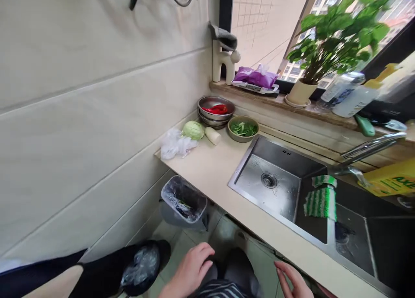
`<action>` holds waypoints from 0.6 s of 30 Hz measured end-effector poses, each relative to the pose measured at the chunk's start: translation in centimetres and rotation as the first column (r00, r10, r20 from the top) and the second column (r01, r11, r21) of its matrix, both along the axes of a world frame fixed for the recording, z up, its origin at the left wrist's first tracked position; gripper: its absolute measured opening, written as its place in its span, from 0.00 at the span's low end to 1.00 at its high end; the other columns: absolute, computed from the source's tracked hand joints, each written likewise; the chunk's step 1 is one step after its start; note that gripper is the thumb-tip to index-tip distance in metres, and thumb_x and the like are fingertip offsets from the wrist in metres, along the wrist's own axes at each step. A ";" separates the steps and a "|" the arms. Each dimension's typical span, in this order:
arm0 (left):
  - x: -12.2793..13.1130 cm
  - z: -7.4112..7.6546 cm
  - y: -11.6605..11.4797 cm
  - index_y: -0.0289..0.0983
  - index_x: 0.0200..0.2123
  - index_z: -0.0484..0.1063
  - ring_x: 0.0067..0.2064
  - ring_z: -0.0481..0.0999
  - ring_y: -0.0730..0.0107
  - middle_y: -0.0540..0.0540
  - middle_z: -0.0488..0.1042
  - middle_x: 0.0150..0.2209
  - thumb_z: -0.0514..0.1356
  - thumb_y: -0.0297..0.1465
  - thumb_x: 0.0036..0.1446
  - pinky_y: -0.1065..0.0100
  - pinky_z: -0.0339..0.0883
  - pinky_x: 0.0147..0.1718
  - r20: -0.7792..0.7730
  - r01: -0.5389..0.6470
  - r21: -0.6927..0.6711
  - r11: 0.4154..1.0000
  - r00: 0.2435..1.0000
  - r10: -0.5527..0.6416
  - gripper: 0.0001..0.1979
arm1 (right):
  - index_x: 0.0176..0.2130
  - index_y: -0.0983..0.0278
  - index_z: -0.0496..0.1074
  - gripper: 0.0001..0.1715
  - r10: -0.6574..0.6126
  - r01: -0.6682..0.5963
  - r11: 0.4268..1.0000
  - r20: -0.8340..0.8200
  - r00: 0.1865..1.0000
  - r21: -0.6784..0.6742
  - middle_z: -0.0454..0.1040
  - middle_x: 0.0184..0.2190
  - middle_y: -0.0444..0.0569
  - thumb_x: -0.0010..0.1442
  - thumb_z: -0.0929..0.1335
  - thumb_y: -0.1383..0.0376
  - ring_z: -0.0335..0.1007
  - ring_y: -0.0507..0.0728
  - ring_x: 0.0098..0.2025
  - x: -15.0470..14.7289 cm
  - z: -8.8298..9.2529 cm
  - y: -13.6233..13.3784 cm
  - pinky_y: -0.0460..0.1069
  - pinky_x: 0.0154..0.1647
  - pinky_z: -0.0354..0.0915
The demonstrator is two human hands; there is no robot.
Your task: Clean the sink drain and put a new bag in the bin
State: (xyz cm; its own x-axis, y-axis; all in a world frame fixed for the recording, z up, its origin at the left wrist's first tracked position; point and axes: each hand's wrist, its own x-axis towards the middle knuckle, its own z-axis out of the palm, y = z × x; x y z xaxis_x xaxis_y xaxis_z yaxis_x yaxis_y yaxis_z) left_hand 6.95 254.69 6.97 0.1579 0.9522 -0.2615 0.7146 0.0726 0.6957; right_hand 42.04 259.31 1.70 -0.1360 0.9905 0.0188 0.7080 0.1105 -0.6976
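Observation:
My left hand [192, 268] hangs in front of my body, below the counter's edge. Its fingers curl loosely, the thumb stands apart from them, and nothing shows in it. My right hand [293, 280] is low beside the counter front, fingers stretched out and holding nothing; part of it is cut off by the frame. Nearest to my left hand is a grey trash bin [184, 203] lined with a plastic bag. On the counter [214, 168] are a green cabbage [193, 130], a cut piece of white radish [213, 136] and a clear plastic bag [175, 143].
Red peppers [218, 109] lie in stacked metal bowls [207, 116]; green leaves [243, 128] fill a basket [241, 139]. A double sink [282, 203] has a striped cloth [320, 202] over its divider and a faucet [372, 149]. A potted plant [300, 92] stands on the sill.

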 end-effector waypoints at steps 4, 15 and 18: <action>4.2 -1.1 0.9 0.44 0.40 0.73 0.41 0.78 0.64 0.45 0.77 0.41 0.53 0.30 0.58 0.66 0.73 0.42 0.027 -0.014 0.068 0.998 1.000 0.012 0.11 | 0.37 0.56 0.78 0.20 -0.063 0.056 0.989 0.049 0.997 0.134 0.80 0.38 0.51 0.56 0.64 0.49 0.77 0.62 0.41 6.4 0.5 5.3 0.57 0.43 0.75; 24.8 0.7 18.7 0.45 0.42 0.74 0.46 0.75 0.61 0.46 0.77 0.44 0.54 0.30 0.56 0.65 0.69 0.47 0.148 0.154 0.052 0.987 0.976 -0.160 0.13 | 0.54 0.70 0.66 0.30 -0.359 0.239 0.911 0.360 0.861 0.336 0.71 0.50 0.64 0.60 0.60 0.55 0.69 0.65 0.51 24.7 5.7 30.2 0.59 0.51 0.66; 29.7 0.9 23.9 0.40 0.42 0.76 0.46 0.74 0.59 0.43 0.77 0.44 0.56 0.27 0.53 0.62 0.67 0.49 0.198 0.103 -0.037 0.994 0.976 -0.094 0.14 | 0.60 0.69 0.61 0.32 -0.297 0.212 0.953 0.537 0.790 0.216 0.72 0.46 0.64 0.59 0.62 0.57 0.72 0.65 0.46 25.7 6.6 35.7 0.56 0.44 0.67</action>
State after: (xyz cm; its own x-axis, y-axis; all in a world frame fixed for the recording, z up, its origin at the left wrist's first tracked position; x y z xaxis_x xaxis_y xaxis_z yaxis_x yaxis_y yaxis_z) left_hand 36.67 278.63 7.86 0.3032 0.9167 -0.2602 0.5700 0.0444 0.8204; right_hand 67.79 294.98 8.30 0.0915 0.9835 0.1562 0.9841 -0.0653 -0.1654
